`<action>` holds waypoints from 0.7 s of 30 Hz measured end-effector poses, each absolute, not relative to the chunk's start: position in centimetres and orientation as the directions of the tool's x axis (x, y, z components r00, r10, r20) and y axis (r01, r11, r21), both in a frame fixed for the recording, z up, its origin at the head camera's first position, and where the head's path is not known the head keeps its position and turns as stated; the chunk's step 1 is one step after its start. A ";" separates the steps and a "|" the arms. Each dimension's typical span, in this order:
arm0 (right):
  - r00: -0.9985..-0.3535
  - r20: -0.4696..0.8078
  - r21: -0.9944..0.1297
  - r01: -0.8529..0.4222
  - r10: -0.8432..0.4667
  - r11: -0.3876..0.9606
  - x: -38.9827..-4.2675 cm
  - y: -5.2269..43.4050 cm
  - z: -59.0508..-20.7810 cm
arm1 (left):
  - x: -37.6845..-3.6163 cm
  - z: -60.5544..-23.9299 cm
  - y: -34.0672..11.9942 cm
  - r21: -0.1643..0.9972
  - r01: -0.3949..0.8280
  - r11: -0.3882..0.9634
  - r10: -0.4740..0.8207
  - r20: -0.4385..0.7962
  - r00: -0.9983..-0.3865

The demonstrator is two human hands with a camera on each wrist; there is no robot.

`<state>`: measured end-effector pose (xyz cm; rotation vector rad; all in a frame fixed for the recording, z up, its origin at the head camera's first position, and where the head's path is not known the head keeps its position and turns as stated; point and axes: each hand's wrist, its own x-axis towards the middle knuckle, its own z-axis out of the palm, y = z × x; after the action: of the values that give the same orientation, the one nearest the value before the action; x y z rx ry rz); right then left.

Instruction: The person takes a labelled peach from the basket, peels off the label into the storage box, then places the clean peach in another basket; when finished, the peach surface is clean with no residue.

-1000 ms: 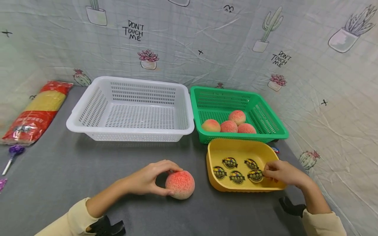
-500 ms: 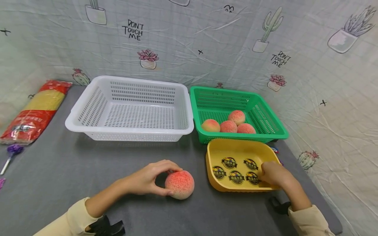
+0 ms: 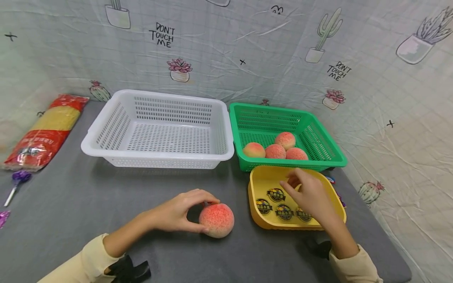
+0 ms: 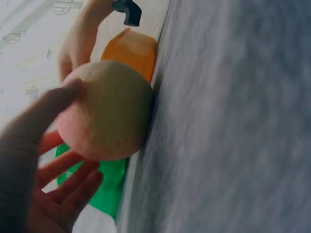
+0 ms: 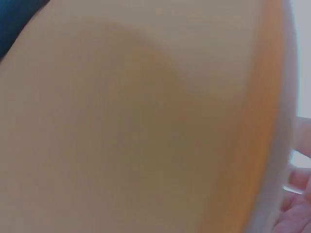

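A pink-red peach (image 3: 216, 220) rests on the grey table, gripped by my left hand (image 3: 184, 212) with thumb and fingers on its left side. In the left wrist view the thumb lies on one side of the peach (image 4: 107, 111), and several fingers (image 4: 73, 189) are behind it. My right hand (image 3: 311, 194) hovers over the yellow tray (image 3: 263, 224) with bent fingers; whether something is pinched there is not visible. Round black-and-gold stickers (image 3: 284, 212) lie in the tray, one hidden behind that hand. In the right wrist view, the tray's wall (image 5: 121, 145) blocks most of the hand.
Behind the tray stands a green basket (image 3: 332, 162) with several peaches (image 3: 275, 151). A white basket (image 3: 159, 155) is to its left. Farther left lie a red-and-yellow bag (image 3: 46, 131), a purple lollipop (image 3: 21, 176) and a purple wrapper (image 3: 3, 218).
My right hand has moved from the tray's right side, dipped into it, then risen leftward above its middle. My left hand keeps holding the peach in place.
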<state>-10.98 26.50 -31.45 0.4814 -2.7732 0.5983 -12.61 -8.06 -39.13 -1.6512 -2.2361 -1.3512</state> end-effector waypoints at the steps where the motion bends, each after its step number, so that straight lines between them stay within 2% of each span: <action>1: -0.893 0.348 -0.370 -0.411 -0.285 0.833 -10.9 25.7 -31.5 | -12.7 -39.0 -8.2 0.605 0.794 0.060 0.747 0.501 -0.438; 4: -0.840 0.403 -0.441 -0.527 -0.365 0.727 -10.7 23.5 -31.8 | -13.1 -38.2 -8.9 0.582 0.803 0.126 0.705 0.518 -0.485; 7: -0.788 0.398 -0.521 -0.615 -0.469 0.591 -10.4 21.5 -32.4 | -14.0 -37.3 -10.1 0.518 0.828 0.214 0.608 0.593 -0.528; 12: -0.694 0.281 -0.627 -0.656 -0.663 0.421 -10.0 18.8 -33.4 | -15.8 -35.8 -12.3 0.372 0.851 0.371 0.411 0.756 -0.509; 16: -0.646 0.158 -0.624 -0.652 -0.747 0.432 -9.6 17.3 -34.0 | -16.7 -35.3 -13.7 0.309 0.821 0.480 0.340 0.797 -0.499; 21: -0.627 0.040 -0.622 -0.625 -0.778 0.472 -9.4 16.2 -34.3 | -16.9 -35.3 -14.2 0.292 0.784 0.548 0.355 0.768 -0.533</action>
<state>-9.37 16.17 -34.33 1.4130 -2.9019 1.0443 -16.93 -14.23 -35.28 -0.9130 -2.1261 -0.8415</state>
